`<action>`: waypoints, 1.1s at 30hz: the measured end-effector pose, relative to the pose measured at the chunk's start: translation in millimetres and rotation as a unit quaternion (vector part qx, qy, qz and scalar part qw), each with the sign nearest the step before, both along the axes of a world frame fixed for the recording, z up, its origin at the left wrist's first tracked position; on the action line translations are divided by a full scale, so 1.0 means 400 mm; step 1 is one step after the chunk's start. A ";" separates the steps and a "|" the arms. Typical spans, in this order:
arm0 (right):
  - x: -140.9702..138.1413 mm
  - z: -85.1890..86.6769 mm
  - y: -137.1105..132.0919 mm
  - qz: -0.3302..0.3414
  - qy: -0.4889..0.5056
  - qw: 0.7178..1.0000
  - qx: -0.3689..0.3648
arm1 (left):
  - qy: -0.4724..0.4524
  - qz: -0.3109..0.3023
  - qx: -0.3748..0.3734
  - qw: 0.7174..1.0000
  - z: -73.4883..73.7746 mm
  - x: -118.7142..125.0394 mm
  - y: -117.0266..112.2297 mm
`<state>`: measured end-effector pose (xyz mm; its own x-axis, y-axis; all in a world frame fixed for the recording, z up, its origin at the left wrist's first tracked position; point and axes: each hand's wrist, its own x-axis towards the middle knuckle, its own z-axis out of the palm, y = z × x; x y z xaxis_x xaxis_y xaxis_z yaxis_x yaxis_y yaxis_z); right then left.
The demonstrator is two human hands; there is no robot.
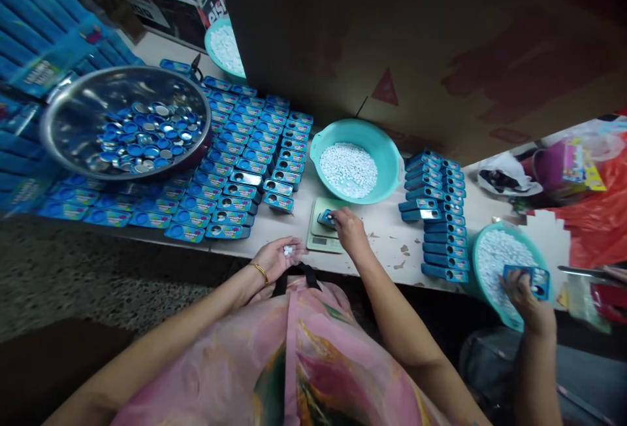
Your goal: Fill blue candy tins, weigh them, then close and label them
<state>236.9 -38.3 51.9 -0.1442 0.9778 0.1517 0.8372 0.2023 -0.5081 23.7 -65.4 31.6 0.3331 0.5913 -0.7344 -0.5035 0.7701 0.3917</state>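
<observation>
My left hand [278, 257] is cupped palm up at the table's front edge, with a few small white tablets [288, 250] lying in it. My right hand [349, 228] reaches over a small green scale [321, 236] and its fingers pinch a blue tin [325, 218] resting on the scale. Just beyond the scale stands a teal bowl [386, 151] filled with white tablets.
Rows of blue tins [245, 158] cover the table to the left, beside a steel bowl [73, 119] of round lids. More tins are stacked [434, 217] to the right. A co-worker's hand [526, 295] holds a tin over another teal bowl [490, 236]. A cardboard wall [416, 40] stands behind.
</observation>
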 end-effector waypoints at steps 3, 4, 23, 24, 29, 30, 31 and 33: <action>0.027 0.008 -0.013 -0.041 0.100 0.994 0.028 | 0.002 -0.004 -0.003 1.000 0.004 0.000 -0.002; 0.041 0.007 -0.021 -0.064 0.142 0.987 0.033 | 0.004 -0.005 -0.005 1.000 0.004 -0.002 -0.003; 0.091 -0.057 -0.098 -0.140 0.203 0.969 -0.010 | 0.036 0.034 -0.019 0.999 -0.034 -0.045 -0.010; 0.089 -0.055 -0.098 -0.134 0.196 0.971 -0.008 | 0.036 0.036 -0.021 0.998 -0.035 -0.047 -0.011; 0.076 -0.046 -0.097 -0.112 0.135 0.984 -0.001 | 0.033 0.044 -0.021 0.998 -0.038 -0.053 -0.015; 0.071 -0.044 -0.094 -0.108 0.117 0.987 -0.001 | 0.033 0.044 -0.019 0.998 -0.037 -0.053 -0.015; 0.064 -0.041 -0.090 -0.103 0.099 0.990 -0.003 | 0.033 0.044 -0.018 0.998 -0.037 -0.053 -0.015; 0.046 -0.033 -0.078 -0.084 0.064 0.994 -0.007 | 0.035 0.043 -0.018 0.998 -0.034 -0.051 -0.013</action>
